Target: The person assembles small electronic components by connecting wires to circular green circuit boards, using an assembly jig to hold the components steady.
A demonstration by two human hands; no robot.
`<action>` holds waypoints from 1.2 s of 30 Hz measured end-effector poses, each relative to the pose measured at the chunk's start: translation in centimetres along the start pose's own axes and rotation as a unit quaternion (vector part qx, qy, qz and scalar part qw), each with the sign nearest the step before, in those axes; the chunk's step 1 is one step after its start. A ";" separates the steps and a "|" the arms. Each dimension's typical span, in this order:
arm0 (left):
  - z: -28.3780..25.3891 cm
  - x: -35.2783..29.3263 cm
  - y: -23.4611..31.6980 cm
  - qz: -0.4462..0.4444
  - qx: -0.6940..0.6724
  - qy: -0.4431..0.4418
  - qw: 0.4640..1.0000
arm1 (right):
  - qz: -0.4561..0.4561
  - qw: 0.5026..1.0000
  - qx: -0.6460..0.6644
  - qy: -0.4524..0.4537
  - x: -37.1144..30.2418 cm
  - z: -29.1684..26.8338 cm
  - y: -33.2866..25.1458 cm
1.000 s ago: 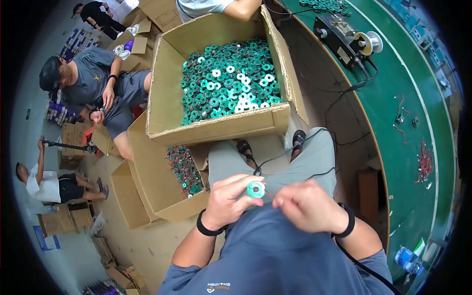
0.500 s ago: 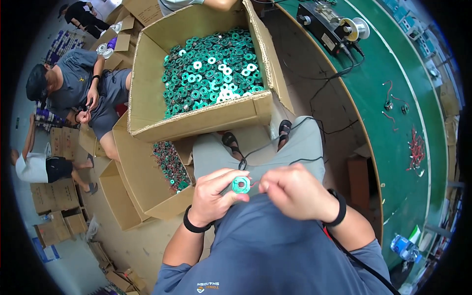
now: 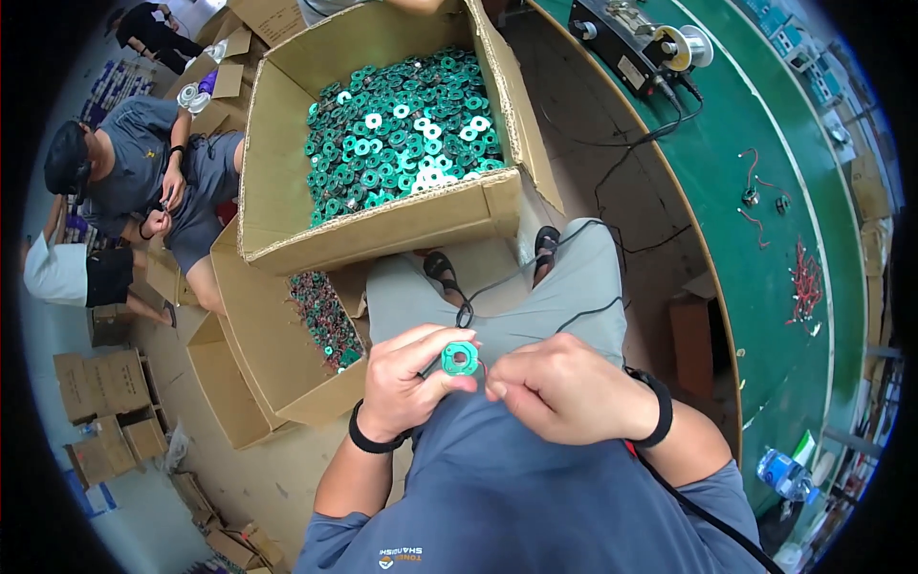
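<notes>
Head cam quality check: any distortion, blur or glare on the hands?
Head view: heavy fisheye, the green workbench edge bows and the corners go black; even light, soft shadows; left hand, right hand and green ring are sharp, with no glare; the rim is softer.

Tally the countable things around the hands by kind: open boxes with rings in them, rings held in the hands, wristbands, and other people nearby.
Open cardboard boxes with green rings inside: 2
Green ring held in the left hand: 1
Black wristbands: 2
Other people at the left: 2
Total: 7
</notes>
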State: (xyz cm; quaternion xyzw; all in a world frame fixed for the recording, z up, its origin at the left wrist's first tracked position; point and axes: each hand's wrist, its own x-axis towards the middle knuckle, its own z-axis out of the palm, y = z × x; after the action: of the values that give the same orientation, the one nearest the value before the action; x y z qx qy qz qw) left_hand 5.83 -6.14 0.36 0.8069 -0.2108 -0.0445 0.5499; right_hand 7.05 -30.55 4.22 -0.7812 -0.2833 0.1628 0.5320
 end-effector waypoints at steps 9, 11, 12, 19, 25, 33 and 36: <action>0.1 -0.2 -0.3 -0.005 0.024 0.023 0.999 | 0.058 0.998 -0.015 -0.021 0.2 -0.2 -0.4; 0.2 -0.2 -0.2 -0.007 0.029 0.016 0.999 | 0.060 0.997 -0.035 0.025 0.5 -0.1 -0.1; 0.1 -0.2 -0.1 -0.008 0.031 0.017 0.999 | 0.059 0.997 -0.034 0.024 0.4 0.0 -0.2; 0.2 -0.2 -0.3 0.006 0.025 0.016 1.000 | 0.028 0.999 -0.032 0.013 0.2 0.1 0.0; 0.5 0.0 -0.1 0.015 0.038 -0.004 0.999 | 0.039 0.998 -0.036 -0.020 0.3 0.1 -0.5; 0.2 -0.1 -0.2 0.004 0.033 0.003 0.999 | 0.017 0.996 -0.083 -0.012 -0.1 0.5 -0.3; 0.3 0.1 0.2 0.022 0.049 0.022 0.998 | 0.063 0.995 -0.076 0.011 0.4 0.0 1.6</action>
State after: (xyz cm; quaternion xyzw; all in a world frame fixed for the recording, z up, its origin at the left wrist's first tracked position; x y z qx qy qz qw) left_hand 5.80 -6.50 0.50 0.8287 -0.2184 -0.0039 0.5153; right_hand 7.81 -30.73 2.72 -0.8371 -0.2393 0.1651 0.4634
